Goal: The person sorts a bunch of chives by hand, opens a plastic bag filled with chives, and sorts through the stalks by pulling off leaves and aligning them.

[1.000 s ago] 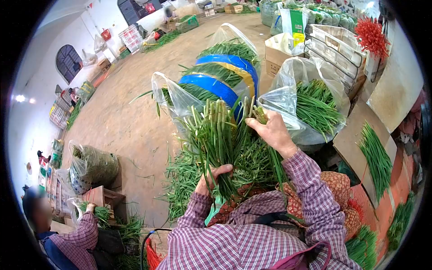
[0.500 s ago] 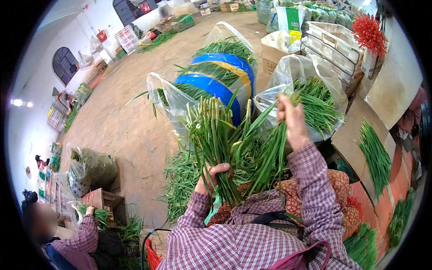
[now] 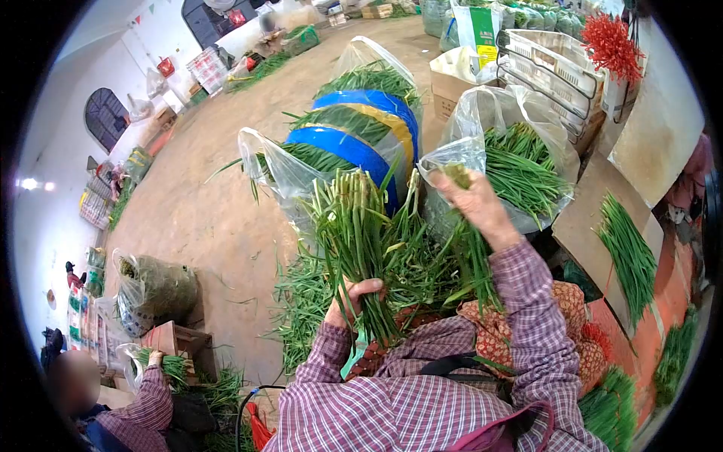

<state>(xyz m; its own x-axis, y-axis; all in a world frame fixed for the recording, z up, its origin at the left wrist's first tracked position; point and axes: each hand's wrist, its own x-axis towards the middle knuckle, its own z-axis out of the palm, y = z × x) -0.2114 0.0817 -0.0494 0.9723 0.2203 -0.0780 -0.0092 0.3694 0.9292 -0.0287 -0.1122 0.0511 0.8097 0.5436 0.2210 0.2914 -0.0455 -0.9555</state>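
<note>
In the head view, my left hand (image 3: 355,296) grips a thick upright bunch of long green stalks (image 3: 357,218); my right hand (image 3: 482,207) clasps a smaller green bunch (image 3: 477,267). I judge this partway: a clear plastic bag (image 3: 482,113) holds orderly greens (image 3: 527,177), but loose leaves (image 3: 297,309) lie ungathered.

Wearer's clothing: long-sleeved purple-and-white checked shirt (image 3: 354,410), fine white lines crossing into small squares. Left sleeve (image 3: 325,355) and right sleeve (image 3: 533,320) carry the same check, reading darker than the torso (possibly just lighting). Magenta fabric edging (image 3: 520,422) curves at the lower right of the shirt. Black band (image 3: 452,367) at the waist. Lap: rust-red cloth with a pale floral print (image 3: 568,305). Left hand (image 3: 351,296) and right hand (image 3: 476,205): bare, no gloves.
</note>
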